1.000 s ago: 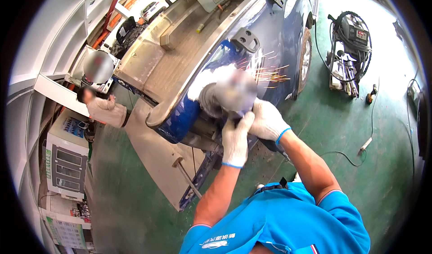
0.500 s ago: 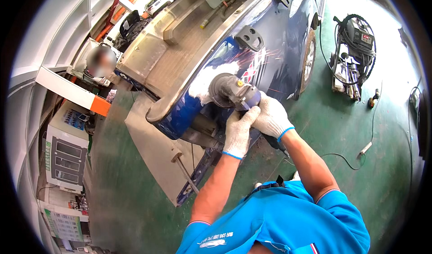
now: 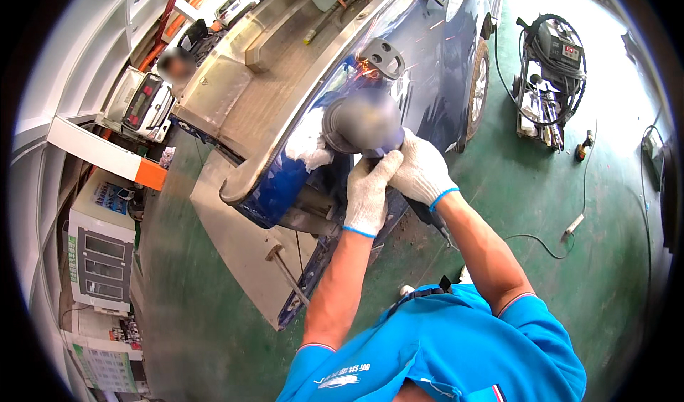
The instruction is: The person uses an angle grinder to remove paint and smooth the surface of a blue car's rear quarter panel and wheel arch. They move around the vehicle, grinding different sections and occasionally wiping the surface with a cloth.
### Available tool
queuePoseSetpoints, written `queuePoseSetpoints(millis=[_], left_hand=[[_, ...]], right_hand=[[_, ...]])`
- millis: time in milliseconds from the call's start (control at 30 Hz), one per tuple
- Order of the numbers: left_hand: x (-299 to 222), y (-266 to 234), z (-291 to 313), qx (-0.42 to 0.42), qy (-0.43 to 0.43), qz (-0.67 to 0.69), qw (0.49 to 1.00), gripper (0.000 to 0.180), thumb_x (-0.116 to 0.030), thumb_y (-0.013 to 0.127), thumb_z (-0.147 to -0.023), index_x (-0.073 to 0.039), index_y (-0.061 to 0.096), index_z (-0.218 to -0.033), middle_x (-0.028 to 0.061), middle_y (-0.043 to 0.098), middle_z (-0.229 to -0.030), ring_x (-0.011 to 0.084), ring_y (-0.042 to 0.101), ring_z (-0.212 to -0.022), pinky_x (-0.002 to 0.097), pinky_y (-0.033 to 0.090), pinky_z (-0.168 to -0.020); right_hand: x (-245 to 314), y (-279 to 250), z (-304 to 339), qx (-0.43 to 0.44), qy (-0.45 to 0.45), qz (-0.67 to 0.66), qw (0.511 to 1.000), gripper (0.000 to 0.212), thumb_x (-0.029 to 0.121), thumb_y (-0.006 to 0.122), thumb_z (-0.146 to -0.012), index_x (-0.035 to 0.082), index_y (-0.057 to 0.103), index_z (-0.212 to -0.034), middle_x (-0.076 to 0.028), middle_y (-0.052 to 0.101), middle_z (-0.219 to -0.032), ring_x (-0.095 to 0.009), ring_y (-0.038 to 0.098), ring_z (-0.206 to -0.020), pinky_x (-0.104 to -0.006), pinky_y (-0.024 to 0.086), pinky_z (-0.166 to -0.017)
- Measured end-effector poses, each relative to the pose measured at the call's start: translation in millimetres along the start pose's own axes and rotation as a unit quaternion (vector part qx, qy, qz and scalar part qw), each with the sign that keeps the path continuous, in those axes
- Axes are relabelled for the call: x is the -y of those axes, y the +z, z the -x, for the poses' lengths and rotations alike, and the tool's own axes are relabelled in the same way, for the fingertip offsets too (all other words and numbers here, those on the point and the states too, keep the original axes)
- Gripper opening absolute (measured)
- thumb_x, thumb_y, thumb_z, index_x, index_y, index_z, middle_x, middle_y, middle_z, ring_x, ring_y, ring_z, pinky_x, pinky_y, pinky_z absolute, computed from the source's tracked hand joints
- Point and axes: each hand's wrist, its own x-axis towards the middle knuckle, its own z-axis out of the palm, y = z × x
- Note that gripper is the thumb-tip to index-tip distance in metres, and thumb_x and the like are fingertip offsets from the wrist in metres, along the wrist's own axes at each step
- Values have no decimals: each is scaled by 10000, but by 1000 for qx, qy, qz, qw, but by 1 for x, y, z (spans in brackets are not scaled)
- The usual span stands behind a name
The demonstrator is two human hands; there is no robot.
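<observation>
My gloved left hand (image 3: 367, 197) and gloved right hand (image 3: 423, 172) are closed side by side on an angle grinder (image 3: 365, 125). The tool's middle is blurred. Its disc side lies against the side panel (image 3: 279, 192) of a blue pickup truck, by a whitish bare patch (image 3: 305, 140). Orange sparks fly near a grey metal bracket (image 3: 385, 58) with round holes, fixed to the panel beyond the grinder. Below my right hand the grinder's dark rear part shows.
The open truck bed (image 3: 228, 106) is left of the panel, above the lowered tailgate (image 3: 246, 241). A welding machine with coiled cables (image 3: 559, 49) stands right on the green floor (image 3: 484, 224), where a cord with a socket (image 3: 573, 224) lies. Another person (image 3: 178, 70) is far left, partly hidden.
The view has shifted slightly, so the truck sits further left. Both hands still hold the grinder at the panel. Sparks now gather around the bracket. The other person appears higher and further right.
</observation>
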Motion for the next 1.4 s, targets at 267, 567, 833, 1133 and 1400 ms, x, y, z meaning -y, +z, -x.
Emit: queuePoseSetpoints(millis=[267, 567, 833, 1133, 1400], left_hand=[[-6, -3, -7, 9, -2, -33, 999, 446, -212, 779, -933, 42, 657, -1279, 88, 681, -1226, 161, 632, -1083, 314, 489, -978], [15, -14, 55, -54, 70, -58, 994, 570, -209, 693, -976, 26, 498, -1457, 125, 588, -1379, 216, 560, -1283, 371, 436, -1101], [-7, -13, 56, -99, 86, -174, 976, 534, -329, 757, -954, 27, 599, -1320, 111, 661, -1246, 176, 599, -1137, 335, 468, -1013], [-8, -12, 51, -33, 85, -129, 987, 531, -255, 683, -1005, 45, 525, -1414, 115, 602, -1348, 190, 573, -1232, 342, 454, -1065], [-14, -17, 39, -15, 61, -106, 992, 458, -236, 713, -988, 41, 599, -1334, 94, 635, -1286, 180, 603, -1173, 349, 483, -1034]], right_hand=[[6, -1, -4, -13, -21, -53, 998, 452, 402, 694, -879, 31, 665, -1136, -276, 714, -1039, -451, 704, -976, -484, 561, -829], [6, 28, 36, 66, -34, -93, 993, 525, 374, 710, -844, 63, 639, -1261, -260, 721, -1107, -449, 678, -1080, -482, 543, -923], [24, 14, 29, 93, -36, -133, 986, 492, 361, 712, -853, 69, 650, -1245, -257, 718, -1127, -432, 692, -1069, -448, 546, -920], [28, 5, 28, 82, -48, -139, 986, 478, 329, 707, -873, 34, 644, -1244, -257, 712, -1148, -431, 682, -1094, -432, 541, -931], [27, 11, 17, 39, -39, -94, 994, 491, 380, 714, -872, 8, 637, -1183, -298, 715, -1011, -478, 693, -969, -497, 559, -832]])
